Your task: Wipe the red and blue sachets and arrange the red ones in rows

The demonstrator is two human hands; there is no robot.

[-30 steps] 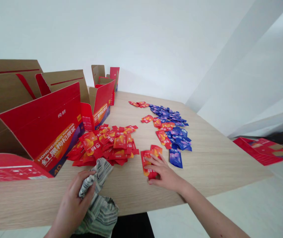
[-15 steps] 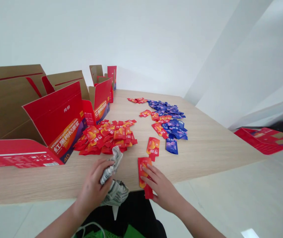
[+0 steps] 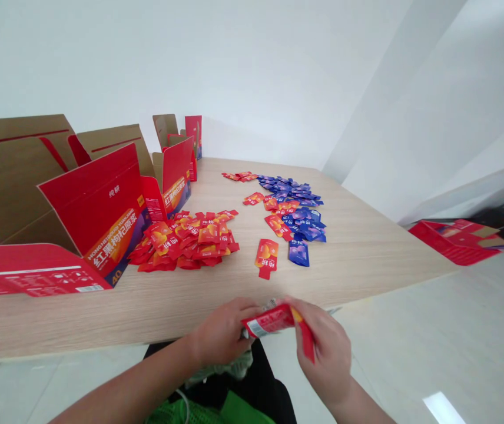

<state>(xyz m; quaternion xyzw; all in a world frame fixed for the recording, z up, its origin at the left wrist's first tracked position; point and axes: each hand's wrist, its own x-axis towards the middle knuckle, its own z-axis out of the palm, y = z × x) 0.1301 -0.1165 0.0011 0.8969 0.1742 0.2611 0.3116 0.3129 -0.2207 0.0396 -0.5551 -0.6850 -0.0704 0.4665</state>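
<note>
A red sachet [image 3: 273,320] is pinched in my right hand [image 3: 329,347] just over the table's front edge, bent with its end sticking out below my fingers. My left hand [image 3: 217,335] is closed on a striped cloth [image 3: 239,366], mostly hidden beneath the hand, and its fingers meet the sachet's left end. A single red sachet [image 3: 267,254] lies flat just beyond my hands, beside a blue sachet [image 3: 298,252]. To the left is a heap of red sachets [image 3: 190,240].
Open red cartons [image 3: 110,206] stand along the table's left side. Blue sachets [image 3: 289,191] mixed with some red ones lie towards the back. The table's front edge [image 3: 102,352] runs below my hands. A red box [image 3: 455,241] is off to the right, beyond the table.
My right hand has lifted the red sachet off the table edge. My left hand has moved right with the cloth and now meets the sachet.
</note>
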